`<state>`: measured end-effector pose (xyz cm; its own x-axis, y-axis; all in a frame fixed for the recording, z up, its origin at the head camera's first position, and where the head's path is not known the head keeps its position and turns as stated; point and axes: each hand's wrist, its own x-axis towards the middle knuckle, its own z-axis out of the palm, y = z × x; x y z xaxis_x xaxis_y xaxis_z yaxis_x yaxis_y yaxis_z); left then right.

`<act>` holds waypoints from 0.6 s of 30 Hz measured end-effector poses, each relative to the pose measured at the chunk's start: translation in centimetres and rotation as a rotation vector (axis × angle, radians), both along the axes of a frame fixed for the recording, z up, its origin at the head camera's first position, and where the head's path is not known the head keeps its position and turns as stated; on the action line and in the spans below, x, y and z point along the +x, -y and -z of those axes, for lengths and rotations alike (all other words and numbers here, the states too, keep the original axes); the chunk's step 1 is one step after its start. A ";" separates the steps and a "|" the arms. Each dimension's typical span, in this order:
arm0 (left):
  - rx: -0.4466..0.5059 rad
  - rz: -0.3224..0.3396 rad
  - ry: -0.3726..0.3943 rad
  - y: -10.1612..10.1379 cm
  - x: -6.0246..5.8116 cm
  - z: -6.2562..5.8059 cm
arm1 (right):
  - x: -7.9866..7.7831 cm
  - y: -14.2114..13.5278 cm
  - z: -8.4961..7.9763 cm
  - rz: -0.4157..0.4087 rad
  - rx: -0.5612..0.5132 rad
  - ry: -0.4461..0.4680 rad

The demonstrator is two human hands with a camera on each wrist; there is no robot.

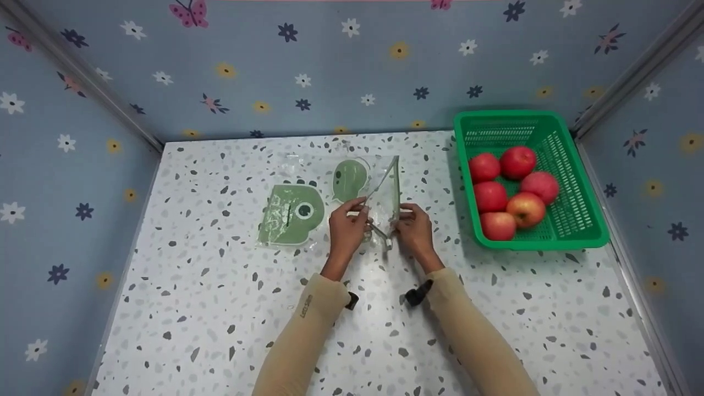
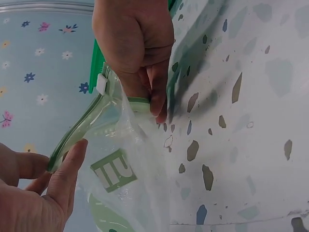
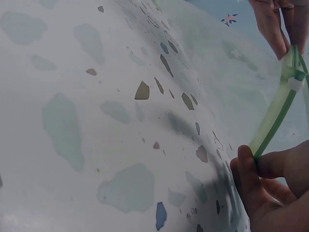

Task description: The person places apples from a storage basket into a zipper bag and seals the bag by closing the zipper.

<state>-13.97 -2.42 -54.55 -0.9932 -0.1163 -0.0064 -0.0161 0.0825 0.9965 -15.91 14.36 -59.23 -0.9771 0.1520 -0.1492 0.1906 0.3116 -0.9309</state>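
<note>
A clear zip bag [image 1: 294, 228] printed with green dinosaur shapes lies on the speckled table, its mouth toward the right. The mouth's edges stand apart in the head view. My left hand [image 1: 347, 228] pinches one rim of the mouth between thumb and fingers, clearest in the left wrist view. On the opposite side, my right hand [image 1: 415, 230] pinches the green zip strip [image 3: 275, 123]. A small white slider [image 2: 101, 83] sits at the near end of the zip, between the two hands. What the bag holds, if anything, cannot be made out.
A green plastic basket [image 1: 597, 223] with several red apples [image 1: 518, 163] stands right of the hands. The speckled white table [image 1: 209, 319] is bordered by blue flowered panels [image 1: 352, 60] at the back and both sides.
</note>
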 end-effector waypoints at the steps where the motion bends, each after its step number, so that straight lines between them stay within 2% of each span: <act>1: 0.000 0.004 0.005 0.0 0.0 0.1 | 0.0 0.0 -0.1 -0.007 -0.002 -0.004; 9: -0.031 0.028 0.032 -0.2 -0.1 0.3 | 0.4 -0.1 -0.9 -0.041 0.006 -0.032; 18: -0.020 0.028 0.053 -0.3 -0.2 0.5 | 0.9 -0.8 -2.7 -0.115 0.105 -0.160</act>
